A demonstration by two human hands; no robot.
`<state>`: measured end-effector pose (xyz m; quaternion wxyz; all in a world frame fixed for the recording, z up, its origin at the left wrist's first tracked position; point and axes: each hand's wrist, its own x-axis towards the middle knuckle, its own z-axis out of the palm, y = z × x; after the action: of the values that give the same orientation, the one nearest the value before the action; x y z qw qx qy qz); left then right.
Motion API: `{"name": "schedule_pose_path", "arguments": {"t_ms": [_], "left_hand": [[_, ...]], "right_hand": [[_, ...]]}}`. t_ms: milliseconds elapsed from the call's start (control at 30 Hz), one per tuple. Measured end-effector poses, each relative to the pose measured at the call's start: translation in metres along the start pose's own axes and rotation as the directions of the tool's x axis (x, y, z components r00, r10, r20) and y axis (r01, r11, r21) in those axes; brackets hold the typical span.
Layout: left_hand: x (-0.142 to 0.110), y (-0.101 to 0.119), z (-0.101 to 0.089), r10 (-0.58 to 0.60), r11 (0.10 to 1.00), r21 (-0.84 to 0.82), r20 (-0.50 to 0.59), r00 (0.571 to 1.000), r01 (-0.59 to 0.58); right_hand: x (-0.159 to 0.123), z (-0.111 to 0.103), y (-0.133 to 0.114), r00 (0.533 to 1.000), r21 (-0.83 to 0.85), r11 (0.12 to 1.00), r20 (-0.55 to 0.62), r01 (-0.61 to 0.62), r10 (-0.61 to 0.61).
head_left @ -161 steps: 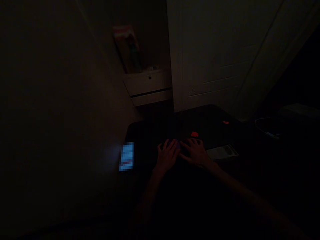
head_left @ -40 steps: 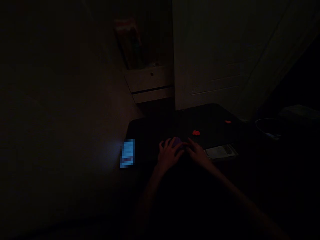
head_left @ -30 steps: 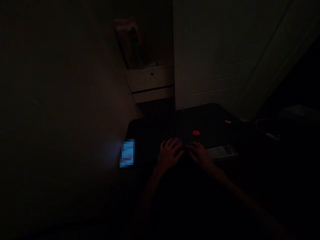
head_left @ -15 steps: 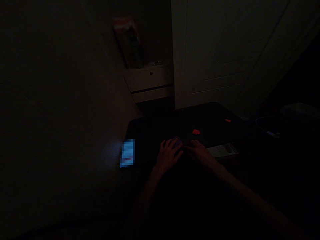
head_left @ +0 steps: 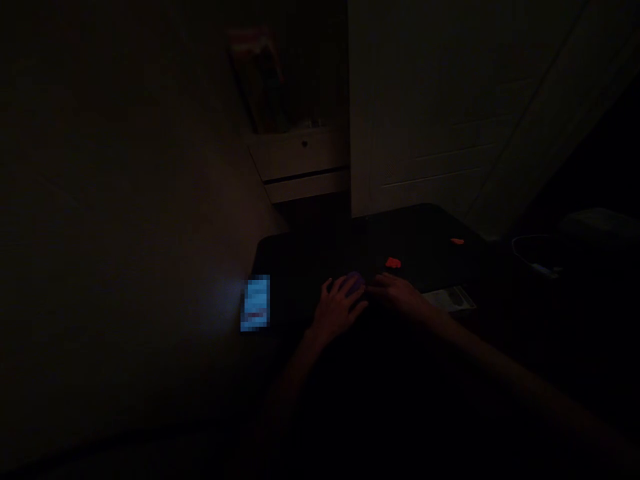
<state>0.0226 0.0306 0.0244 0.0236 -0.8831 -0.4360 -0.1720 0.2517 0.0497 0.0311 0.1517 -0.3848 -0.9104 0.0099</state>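
- On the far left we are looking at a dim wall (head_left: 100, 200) that is taking up most of that side of the scene.
- A lit screen (head_left: 256, 303) is glowing blue at the left edge of the dark table (head_left: 425, 227), leaning close to the wall; what it shows is blurred out.
- Beyond it, far from us, a pale drawer unit (head_left: 303, 167) is standing in the corner, with some tall packet on top that is too dark for us to make out.
- Our left hand (head_left: 340, 308) is lying on the table near the middle, its grip spread loosely with the fingers curling over a small purple thing (head_left: 355, 283); we cannot tell whether we are actually squeezing it.
- The purple thing is sitting on the table between our two hands, just beyond the left fingertips.
- Our right hand (head_left: 400, 297) is resting just to the right, its fingers reaching toward the purple thing; we cannot tell in this darkness whether its grip is pressing on anything.
- A small red piece (head_left: 393, 263) is lying just beyond the right hand, and another red piece (head_left: 457, 241) is lying farther right, well apart.
- A pale flat sheet (head_left: 450, 298) is lying near the right forearm.
- A white door (head_left: 450, 107) is standing behind the table.
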Motion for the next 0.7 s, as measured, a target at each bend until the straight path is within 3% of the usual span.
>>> {"name": "schedule_pose_path", "arguments": {"t_ms": [367, 700], "left_hand": [[0.001, 0.0, -0.001, -0.039, 0.996, -0.086, 0.0, 0.999, 0.039], [0.001, 0.0, -0.002, -0.039, 0.997, -0.064, 0.008, 0.999, 0.04]], "right_hand": [[-0.01, 0.005, 0.006, 0.999, 0.006, 1.0, -0.035, 0.027, -0.026], [0.001, -0.002, -0.005, 0.999, 0.014, 1.0, -0.035, -0.017, 0.017]]}}
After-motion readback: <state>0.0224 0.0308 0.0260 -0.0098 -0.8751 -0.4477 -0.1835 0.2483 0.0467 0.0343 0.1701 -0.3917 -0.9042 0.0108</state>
